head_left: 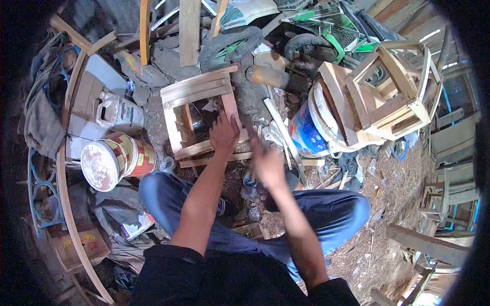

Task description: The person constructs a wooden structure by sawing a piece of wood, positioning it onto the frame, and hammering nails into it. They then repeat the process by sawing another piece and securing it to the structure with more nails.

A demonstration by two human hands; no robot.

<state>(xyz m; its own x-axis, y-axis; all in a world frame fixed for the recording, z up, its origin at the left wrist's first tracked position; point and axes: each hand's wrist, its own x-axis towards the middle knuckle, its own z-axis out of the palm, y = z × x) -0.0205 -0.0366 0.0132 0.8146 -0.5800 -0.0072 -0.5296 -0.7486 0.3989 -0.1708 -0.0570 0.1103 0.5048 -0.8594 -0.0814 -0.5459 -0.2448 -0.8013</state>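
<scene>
A small wooden frame [196, 91] of light slats stands on the ground before my knees, with an opening in its middle. My left hand [224, 135] presses on its right side rail, fingers spread over the wood. Just right of that rail, my right hand [269, 166] is smeared by motion. Its fingers are wrapped round a dark tool [251, 130] that looks like a hammer, though blur hides its exact shape. The tool's far end is close to the frame's right edge.
A blue and white bucket [306, 130] at right bears another wooden frame [390, 92]. Paint buckets [104, 166] and a plastic jug [120, 113] stand at left. Behind lie a wheel [229, 48] and boards [190, 33]. Loose sticks [278, 122] lie right of the frame.
</scene>
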